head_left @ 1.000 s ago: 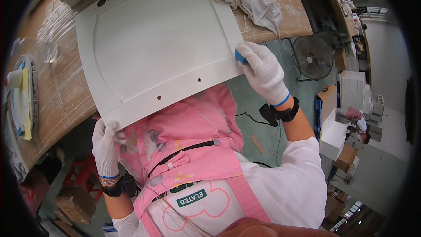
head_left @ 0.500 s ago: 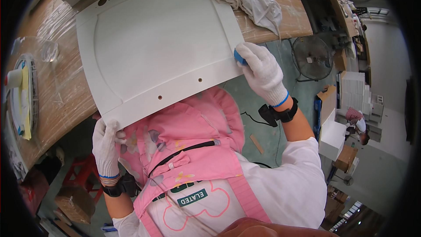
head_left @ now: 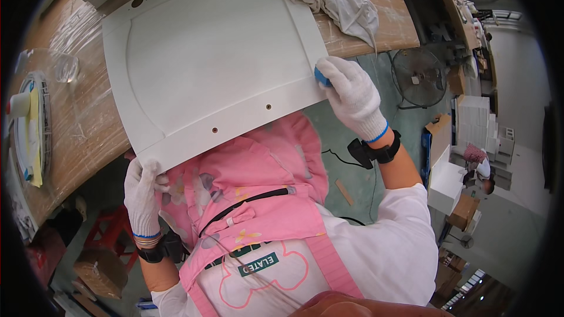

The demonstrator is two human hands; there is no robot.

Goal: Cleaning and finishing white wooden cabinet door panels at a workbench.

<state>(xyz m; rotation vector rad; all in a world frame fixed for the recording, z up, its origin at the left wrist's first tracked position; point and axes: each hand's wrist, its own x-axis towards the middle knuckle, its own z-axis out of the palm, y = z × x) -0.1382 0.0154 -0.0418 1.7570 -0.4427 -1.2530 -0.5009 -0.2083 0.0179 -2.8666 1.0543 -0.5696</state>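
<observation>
A white panel (head_left: pixel 217 47) with a recessed middle and holes near its edges lies on the table, its near edge overhanging toward me. My left hand (head_left: pixel 143 191), in a white knit glove, is closed on the panel's near left corner; part of the fingers is hidden by the panel. My right hand (head_left: pixel 351 91), gloved the same way, pinches a small blue block (head_left: pixel 322 77) against the panel's right edge, close to the near right corner. Most of the block is hidden in the fingers, so its exact kind does not show.
The wooden table (head_left: pixel 82 123) is covered in clear film. A crumpled pale cloth (head_left: pixel 346 9) lies beyond the panel's right edge. At left are a clear cup (head_left: pixel 67 69) and a white bottle (head_left: pixel 19 105). A floor fan (head_left: pixel 418 78) stands right; a red stool (head_left: pixel 111 229) is at lower left.
</observation>
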